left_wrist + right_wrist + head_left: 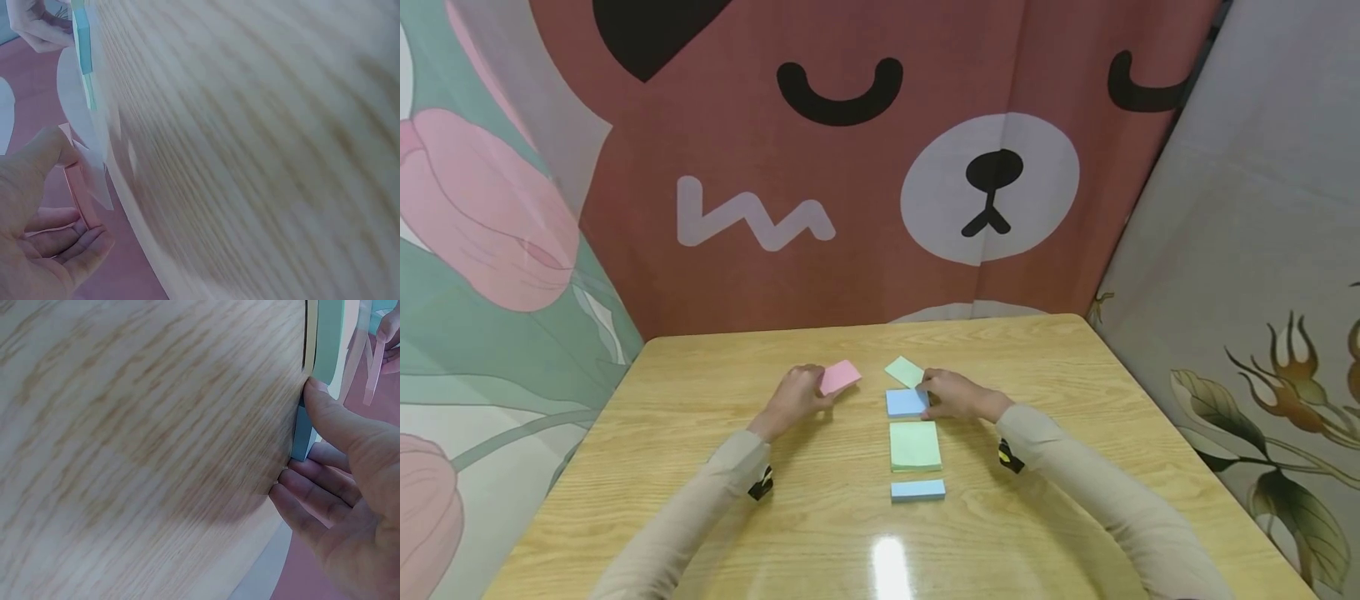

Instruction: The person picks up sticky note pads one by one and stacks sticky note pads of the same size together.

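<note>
My left hand point(797, 392) pinches a pink sticky note pad point(840, 377) between thumb and fingers. In the left wrist view the pink pad point(82, 197) is seen edge-on, with a paler pink sheet beside it. To the right, my right hand point(958, 394) grips a blue sticky note pad point(906, 403) by its right end. In the right wrist view, thumb and fingertips lie at opposite edges of the blue pad point(302, 434). A small pale green note pad point(904, 372) lies askew behind the blue one, its right corner close to the right hand's fingers.
A square light green sticky note pad point(915, 446) lies in front of the blue pad. Nearer still is a narrow light blue pad point(917, 491). The wooden table point(700, 392) meets a patterned cloth point(850, 283) at its back edge.
</note>
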`<action>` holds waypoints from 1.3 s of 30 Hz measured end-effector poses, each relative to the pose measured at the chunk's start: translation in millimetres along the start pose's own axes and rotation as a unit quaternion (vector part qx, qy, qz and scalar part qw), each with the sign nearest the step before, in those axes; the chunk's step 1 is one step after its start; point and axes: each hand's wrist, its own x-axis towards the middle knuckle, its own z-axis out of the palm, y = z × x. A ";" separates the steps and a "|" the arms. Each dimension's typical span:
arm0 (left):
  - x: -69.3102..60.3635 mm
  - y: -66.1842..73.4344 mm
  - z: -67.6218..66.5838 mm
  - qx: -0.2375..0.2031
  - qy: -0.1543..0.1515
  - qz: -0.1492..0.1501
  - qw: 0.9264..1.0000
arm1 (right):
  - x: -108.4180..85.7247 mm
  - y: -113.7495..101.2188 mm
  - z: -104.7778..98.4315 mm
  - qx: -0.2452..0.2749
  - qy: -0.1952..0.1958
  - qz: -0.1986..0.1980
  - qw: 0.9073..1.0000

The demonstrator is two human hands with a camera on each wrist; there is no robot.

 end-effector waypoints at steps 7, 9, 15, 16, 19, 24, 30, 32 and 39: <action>2.0 6.7 2.1 -0.012 -0.001 0.006 1.000 | -0.3 -0.7 0.7 -0.001 -0.001 0.003 1.000; 2.8 8.9 3.0 -0.011 -0.001 0.011 1.000 | -0.6 -0.7 0.7 -0.002 0.000 0.005 1.000; 4.6 14.3 5.6 -0.006 -0.009 0.012 1.000 | -0.3 -0.3 1.6 -0.001 0.000 0.004 1.000; 4.8 15.4 5.7 -0.008 -0.008 0.013 1.000 | -0.3 -0.1 1.8 -0.001 0.000 0.003 1.000; 5.8 18.6 6.0 -0.009 -0.003 0.020 1.000 | -0.1 0.5 2.0 -0.001 0.000 0.002 1.000; 8.4 22.2 7.9 -0.007 -0.001 0.039 0.999 | 0.2 1.3 1.9 -0.001 0.000 0.001 1.000; 11.3 26.8 9.7 -0.015 -0.013 0.054 0.998 | 0.3 1.9 0.9 -0.001 0.003 -0.001 1.000; 12.4 28.2 10.5 -0.013 -0.023 0.058 0.998 | 0.4 2.2 0.5 0.002 0.003 -0.001 1.000; 17.5 32.1 14.7 -0.012 -0.042 0.071 0.997 | 1.2 2.5 0.2 0.000 -0.001 0.001 1.000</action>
